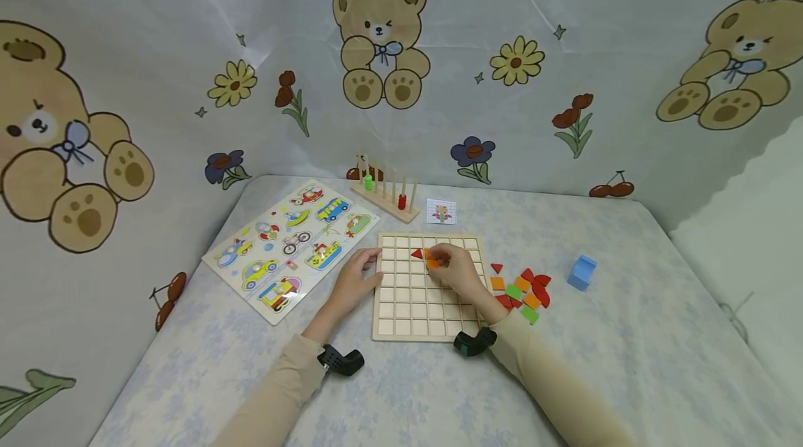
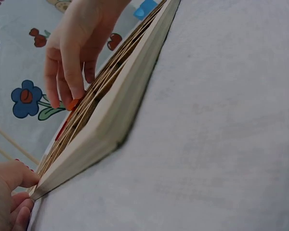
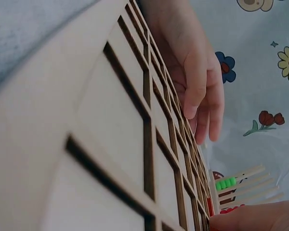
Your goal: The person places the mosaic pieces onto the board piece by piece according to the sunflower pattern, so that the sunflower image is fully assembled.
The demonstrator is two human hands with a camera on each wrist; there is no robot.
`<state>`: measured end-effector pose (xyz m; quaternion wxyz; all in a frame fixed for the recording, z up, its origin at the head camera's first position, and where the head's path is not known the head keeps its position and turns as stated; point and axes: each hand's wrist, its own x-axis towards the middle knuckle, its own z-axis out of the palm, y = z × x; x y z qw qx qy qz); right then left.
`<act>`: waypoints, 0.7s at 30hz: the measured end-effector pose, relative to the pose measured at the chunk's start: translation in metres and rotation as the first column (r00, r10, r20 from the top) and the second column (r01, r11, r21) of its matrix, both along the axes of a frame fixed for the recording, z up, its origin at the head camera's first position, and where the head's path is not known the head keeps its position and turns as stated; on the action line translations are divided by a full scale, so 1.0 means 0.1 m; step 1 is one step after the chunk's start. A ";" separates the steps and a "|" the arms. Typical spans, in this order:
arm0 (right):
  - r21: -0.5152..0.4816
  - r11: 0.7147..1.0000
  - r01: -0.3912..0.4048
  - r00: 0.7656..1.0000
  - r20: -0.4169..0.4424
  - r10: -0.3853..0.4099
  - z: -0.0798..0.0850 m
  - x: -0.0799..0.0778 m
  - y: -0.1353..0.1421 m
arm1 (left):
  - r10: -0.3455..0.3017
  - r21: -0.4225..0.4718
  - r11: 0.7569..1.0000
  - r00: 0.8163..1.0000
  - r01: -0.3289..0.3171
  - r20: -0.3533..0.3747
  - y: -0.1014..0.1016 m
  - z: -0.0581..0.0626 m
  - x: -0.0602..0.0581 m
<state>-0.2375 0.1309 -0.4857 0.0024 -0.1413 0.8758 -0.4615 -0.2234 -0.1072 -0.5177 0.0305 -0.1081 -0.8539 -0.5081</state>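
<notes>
A wooden grid board (image 1: 395,309) lies on the table with a red triangle tile (image 1: 417,253) in one of its upper cells. My left hand (image 1: 356,279) holds the board's left edge; in the left wrist view its fingers (image 2: 24,175) lie on both sides of the edge. Over the upper middle cells, my right hand (image 1: 461,273) pinches an orange square tile (image 1: 433,263). More orange shows just above that tile, partly hidden by the fingers. The orange at the right fingertips also appears in the left wrist view, low against the board.
Loose red, orange and green tiles (image 1: 531,300) lie right of the board, with a blue block (image 1: 582,273) farther right. A picture puzzle board (image 1: 276,252) is at left. Behind stand a peg rack (image 1: 385,201) with green and red beads and a small pattern card (image 1: 442,212).
</notes>
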 end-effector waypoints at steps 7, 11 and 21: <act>0.003 1.000 0.010 1.000 -0.029 -0.010 -0.03 0.02 -0.01 | 0.004 -0.008 1.000 1.000 -0.004 -0.014 0.02 0.02 0.01; 0.009 0.999 0.052 0.998 -0.023 -0.052 -0.02 0.07 0.07 | 0.003 0.002 1.000 1.000 -0.003 -0.018 0.02 0.01 0.00; 0.045 0.989 0.141 0.990 0.010 -0.142 0.05 0.22 0.71 | 0.003 0.000 1.000 1.000 -0.003 -0.003 -0.01 -0.03 -0.02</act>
